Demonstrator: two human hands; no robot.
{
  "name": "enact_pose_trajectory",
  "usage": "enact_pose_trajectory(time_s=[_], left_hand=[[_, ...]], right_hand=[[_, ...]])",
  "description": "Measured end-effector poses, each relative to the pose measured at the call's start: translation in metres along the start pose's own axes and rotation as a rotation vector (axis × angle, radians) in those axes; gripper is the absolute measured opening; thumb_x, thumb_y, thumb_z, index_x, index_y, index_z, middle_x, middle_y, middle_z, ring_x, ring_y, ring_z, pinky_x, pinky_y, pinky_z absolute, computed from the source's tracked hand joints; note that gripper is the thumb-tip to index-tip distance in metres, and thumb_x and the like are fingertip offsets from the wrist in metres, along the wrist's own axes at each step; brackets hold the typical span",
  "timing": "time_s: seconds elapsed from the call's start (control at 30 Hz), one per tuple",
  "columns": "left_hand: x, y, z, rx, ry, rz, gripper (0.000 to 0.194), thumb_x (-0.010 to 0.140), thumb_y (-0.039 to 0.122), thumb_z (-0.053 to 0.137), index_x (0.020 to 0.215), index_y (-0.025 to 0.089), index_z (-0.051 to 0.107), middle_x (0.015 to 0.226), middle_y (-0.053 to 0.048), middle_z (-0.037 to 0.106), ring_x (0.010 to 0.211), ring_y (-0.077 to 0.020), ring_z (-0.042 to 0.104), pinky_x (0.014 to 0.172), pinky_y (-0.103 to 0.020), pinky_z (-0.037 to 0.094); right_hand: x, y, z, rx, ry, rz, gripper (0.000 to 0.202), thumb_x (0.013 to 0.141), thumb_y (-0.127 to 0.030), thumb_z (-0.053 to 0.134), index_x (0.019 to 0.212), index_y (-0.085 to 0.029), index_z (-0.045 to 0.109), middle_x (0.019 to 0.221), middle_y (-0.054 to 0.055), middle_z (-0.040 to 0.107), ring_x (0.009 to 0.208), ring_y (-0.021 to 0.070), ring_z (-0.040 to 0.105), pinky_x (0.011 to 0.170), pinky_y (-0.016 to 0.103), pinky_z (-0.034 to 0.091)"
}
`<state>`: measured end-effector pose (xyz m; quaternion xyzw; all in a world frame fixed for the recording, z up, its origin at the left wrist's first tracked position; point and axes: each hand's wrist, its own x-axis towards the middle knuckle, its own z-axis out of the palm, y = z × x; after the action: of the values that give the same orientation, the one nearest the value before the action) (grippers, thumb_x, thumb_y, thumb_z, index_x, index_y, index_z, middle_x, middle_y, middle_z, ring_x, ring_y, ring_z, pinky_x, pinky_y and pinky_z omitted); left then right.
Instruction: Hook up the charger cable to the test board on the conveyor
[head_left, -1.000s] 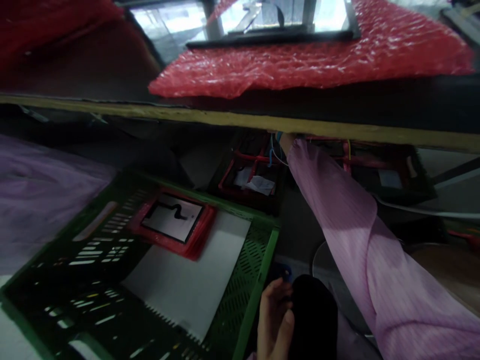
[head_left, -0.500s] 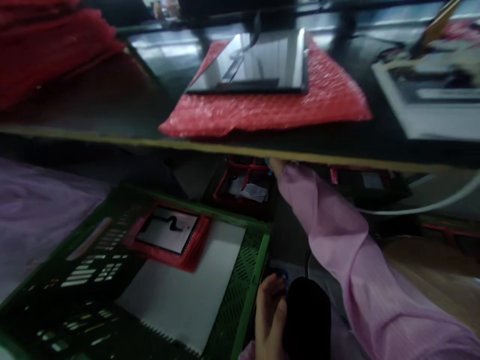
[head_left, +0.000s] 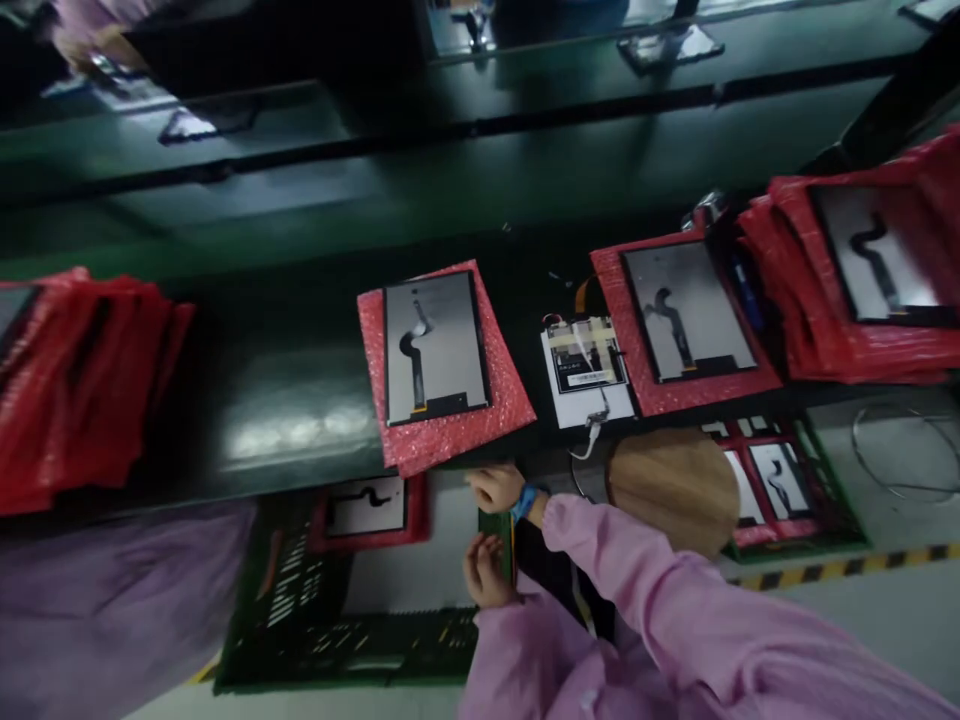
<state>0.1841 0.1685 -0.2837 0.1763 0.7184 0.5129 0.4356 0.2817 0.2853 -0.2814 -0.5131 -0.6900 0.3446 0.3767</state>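
My right hand, with a blue band at the wrist, is by the bench's front edge, fingers curled; what it may hold is too unclear to see. Just below it my left hand has bent fingers near the rim of a green crate. Inside that crate lie a display panel on red wrap and a white sheet. On the bench above my hands, another display panel with a black flex cable rests on red bubble wrap.
Red wrap stacks stand at the left. A circuit board, a second wrapped panel and a pile lie rightward. A round wooden stool and another crate are below. A person's purple sleeve is left.
The view has lifted and swung, showing more of the bench. My right hand has come out from under the bench edge to beside my left hand.
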Motion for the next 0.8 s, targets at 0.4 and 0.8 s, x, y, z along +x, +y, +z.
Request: enact_pose_trajectory(time_s=[0.4, 0.8], left_hand=[[-0.019, 0.188, -0.04, 0.372, -0.586, 0.008, 0.052, 0.049, 0.033, 0.071, 0.099, 0.021, 0.067, 0.114, -0.01, 0.069, 0.116, -0.0316, 0.061, 0.098, -0.042, 0.048], [-0.084, 0.22, 0.082, 0.593, -1.066, 0.101, 0.025, 0.069, 0.025, 0.054, 0.09, 0.017, 0.065, 0.091, -0.01, 0.071, 0.087, -0.0223, 0.069, 0.095, -0.046, 0.052]], right_hand=[[-0.053, -0.215, -0.08, 0.457, 0.413, 0.391, 0.034, 0.093, -0.043, 0.031, 0.085, -0.022, 0.057, 0.061, 0.001, 0.053, 0.057, 0.0159, 0.05, 0.055, 0.03, 0.044], [-0.101, -0.194, -0.301, 0.589, 0.491, 1.13, 0.017, 0.085, -0.027, 0.054, 0.087, -0.014, 0.065, 0.075, 0.004, 0.069, 0.042, 0.0065, 0.05, 0.036, 0.018, 0.027]])
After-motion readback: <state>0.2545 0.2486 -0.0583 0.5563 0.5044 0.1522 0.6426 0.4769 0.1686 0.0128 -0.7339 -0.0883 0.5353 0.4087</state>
